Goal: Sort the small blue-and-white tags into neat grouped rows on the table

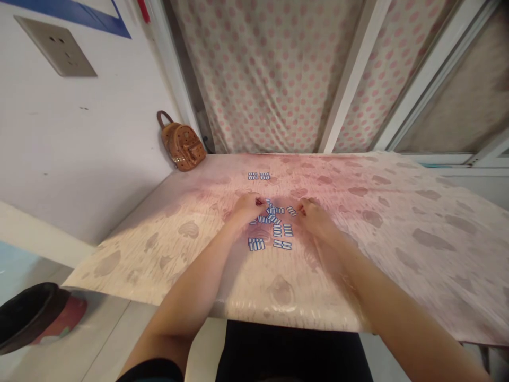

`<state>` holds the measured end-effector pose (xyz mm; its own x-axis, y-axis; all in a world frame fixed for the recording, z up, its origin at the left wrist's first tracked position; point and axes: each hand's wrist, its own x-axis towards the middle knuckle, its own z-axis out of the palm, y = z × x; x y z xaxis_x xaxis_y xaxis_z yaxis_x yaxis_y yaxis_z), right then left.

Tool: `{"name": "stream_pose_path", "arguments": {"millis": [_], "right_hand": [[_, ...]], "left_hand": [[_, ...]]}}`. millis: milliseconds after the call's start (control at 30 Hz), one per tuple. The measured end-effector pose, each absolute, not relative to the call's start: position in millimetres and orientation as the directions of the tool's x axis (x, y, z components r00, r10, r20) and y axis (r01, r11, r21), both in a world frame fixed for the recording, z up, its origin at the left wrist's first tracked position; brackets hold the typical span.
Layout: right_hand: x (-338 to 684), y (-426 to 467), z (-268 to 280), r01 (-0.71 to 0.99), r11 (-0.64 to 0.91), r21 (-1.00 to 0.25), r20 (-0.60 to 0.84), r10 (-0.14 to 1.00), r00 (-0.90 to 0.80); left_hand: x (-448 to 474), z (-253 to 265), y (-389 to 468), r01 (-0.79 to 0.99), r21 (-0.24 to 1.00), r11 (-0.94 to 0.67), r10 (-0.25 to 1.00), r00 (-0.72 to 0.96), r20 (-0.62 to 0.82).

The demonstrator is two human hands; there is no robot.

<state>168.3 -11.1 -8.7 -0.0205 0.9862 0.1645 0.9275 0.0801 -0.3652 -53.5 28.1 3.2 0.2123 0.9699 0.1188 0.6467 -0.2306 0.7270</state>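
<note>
While the left hand [249, 206] and right hand [312, 213] are curled, any held contents indeterminable, one blue-and-white card pile [273, 218] lies between them on the desk [397, 233]; two far cards [264, 176] lie beyond.

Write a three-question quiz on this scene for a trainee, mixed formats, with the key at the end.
1. True or false: the small brown studded backpack is at the far left of the table with the pale patterned cover.

2. Multiple choice: what pattern does the pale fabric curtain behind the table show?
A) Blue stripes
B) Pink dots
C) Green checks

3. Fill in: a loose cluster of small, flat, blue-and-white rectangular pieces lies between the person's left hand and ____.

Key: 1. True. 2. B. 3. The right hand.
</note>
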Motion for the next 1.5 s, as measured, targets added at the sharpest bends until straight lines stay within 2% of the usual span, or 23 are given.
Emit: {"name": "stream_pose_path", "arguments": {"millis": [100,233,400,500,633,767,900,1067,1167,1267,1367,1500], "right_hand": [[171.9,-10.6,-8.2,0.938,0.061,-0.34,0.204,0.979,0.011],[169.9,-9.1,-9.0,0.94,0.036,-0.341,0.175,0.984,0.025],[162.5,-8.5,-12.2,0.947,0.05,-0.317,0.177,0.984,0.007],[161.7,-6.9,-15.0,0.932,0.054,-0.358,0.147,0.989,-0.001],[163.2,-5.3,-17.0,0.915,0.061,-0.398,0.14,0.99,-0.005],[162.6,-6.4,-15.5,0.91,0.082,-0.407,0.15,0.988,-0.022],[158.6,-9.4,-13.3,0.903,0.114,-0.414,0.151,0.987,-0.055],[155.9,-13.8,-9.6,0.921,0.069,-0.384,0.152,0.988,-0.011],[156.4,-15.0,-7.4,0.931,0.032,-0.365,0.121,0.993,0.013],[156.6,-14.3,-7.2,0.921,0.055,-0.385,0.12,0.993,-0.009],[156.1,-13.1,-8.6,0.916,0.067,-0.396,0.135,0.991,-0.014],[154.8,-12.9,-11.8,0.912,0.111,-0.396,0.16,0.986,-0.05]], "left_hand": [[-59.0,7.9,27.4,0.692,0.689,-0.216,0.971,0.225,0.079],[-57.8,7.4,22.1,0.736,0.64,-0.22,0.953,0.302,-0.02],[-49.2,-1.1,18.0,0.76,0.596,-0.259,0.949,0.316,0.009],[-47.6,-6.2,20.1,0.744,0.606,-0.281,0.938,0.347,0.009],[-46.9,-9.8,23.2,0.687,0.658,-0.308,0.928,0.37,0.048],[-44.4,-8.3,24.3,0.584,0.772,-0.25,0.953,0.29,0.088],[-40.3,-5.5,23.7,0.361,0.923,-0.136,0.97,0.238,0.05],[-38.0,-3.0,22.1,0.272,0.962,-0.033,0.971,0.237,-0.034],[-39.1,-2.7,22.6,0.321,0.944,-0.074,0.97,0.243,-0.006],[-40.9,-3.7,24.4,0.444,0.878,-0.178,0.973,0.214,0.089],[-41.7,-5.2,25.8,0.535,0.817,-0.217,0.971,0.205,0.123],[-39.7,-7.3,25.6,0.511,0.836,-0.2,0.976,0.18,0.124]]}}
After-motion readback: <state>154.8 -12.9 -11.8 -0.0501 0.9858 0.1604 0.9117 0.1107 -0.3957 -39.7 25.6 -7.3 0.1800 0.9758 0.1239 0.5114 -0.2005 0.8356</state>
